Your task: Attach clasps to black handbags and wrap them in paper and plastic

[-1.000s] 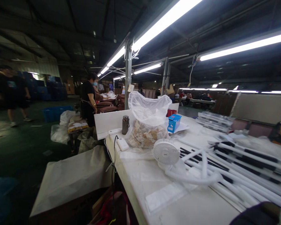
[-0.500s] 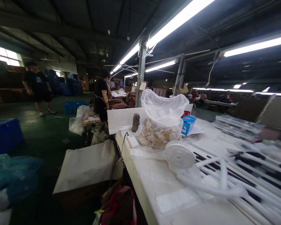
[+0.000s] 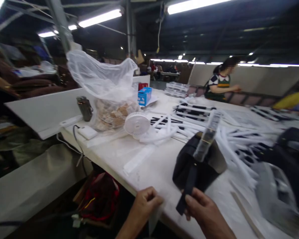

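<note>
My right hand (image 3: pixel 205 210) is closed around a black strap (image 3: pixel 189 189). Behind the strap, a dark bag-like piece (image 3: pixel 180 162) stands on the white table, and a strip wrapped in clear plastic (image 3: pixel 206 137) rises across it. My left hand (image 3: pixel 146 205) is at the table's near edge, its thumb and fingers pinched together. A thin piece of translucent film (image 3: pixel 154 220) hangs below its fingers, blurred.
A white fan (image 3: pixel 137 123), a clear bag of brown scraps (image 3: pixel 112 114), a metal flask (image 3: pixel 84 109) and a blue box (image 3: pixel 145 96) stand on the table (image 3: pixel 114 149). White-wrapped strips (image 3: pixel 186 132) lie beyond. A person (image 3: pixel 219 83) is across the table; dark bags (image 3: pixel 294 159) sit right.
My view has swung right and down toward the table. Both hands have come into view, the right one with the black strap. The person across the table now shows.
</note>
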Demonstrator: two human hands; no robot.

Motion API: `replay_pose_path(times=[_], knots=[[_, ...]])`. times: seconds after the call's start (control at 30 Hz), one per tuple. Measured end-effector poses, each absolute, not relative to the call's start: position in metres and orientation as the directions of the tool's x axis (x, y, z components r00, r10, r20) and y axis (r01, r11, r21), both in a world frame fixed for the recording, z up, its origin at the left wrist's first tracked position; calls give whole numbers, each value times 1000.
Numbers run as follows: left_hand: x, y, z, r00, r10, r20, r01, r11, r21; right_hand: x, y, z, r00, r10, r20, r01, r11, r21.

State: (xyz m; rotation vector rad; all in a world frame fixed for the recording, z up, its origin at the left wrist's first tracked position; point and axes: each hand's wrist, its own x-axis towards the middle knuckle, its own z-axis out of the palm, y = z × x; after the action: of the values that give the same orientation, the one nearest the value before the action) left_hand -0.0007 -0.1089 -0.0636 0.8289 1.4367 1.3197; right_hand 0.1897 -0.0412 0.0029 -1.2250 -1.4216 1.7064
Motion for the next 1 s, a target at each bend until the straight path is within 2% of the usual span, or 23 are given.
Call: replay_pose_path(times=[0.1, 0.17, 0.37, 0.5, 0.7, 1.0], knots=[[-2, -112, -54, -228, 952, -204, -113, 182, 977, 181, -35, 8, -411, 887, -209, -167, -299, -940], [-2, -116, -51, -207, 959, -191, -84, 177, 981, 178, -35, 14, -384, 905, -182, -213, -279, -936], [2, -117, -54, -194, 964, -180, -13, 181, 983, 175, -35, 21, -439, 889, -132, -112, -200, -973], [5, -111, -46, -131, 968, -214, -19, 214, 977, 178, -33, 20, -401, 910, -104, -61, -140, -988], [8, -106, -42, -76, 970, -230, -14, 229, 973, 181, -32, 13, -426, 892, -152, -80, -204, -976], [12, -102, -49, -74, 959, -274, -51, 271, 961, 183, -27, 7, -476, 869, -136, -76, -195, -978]])
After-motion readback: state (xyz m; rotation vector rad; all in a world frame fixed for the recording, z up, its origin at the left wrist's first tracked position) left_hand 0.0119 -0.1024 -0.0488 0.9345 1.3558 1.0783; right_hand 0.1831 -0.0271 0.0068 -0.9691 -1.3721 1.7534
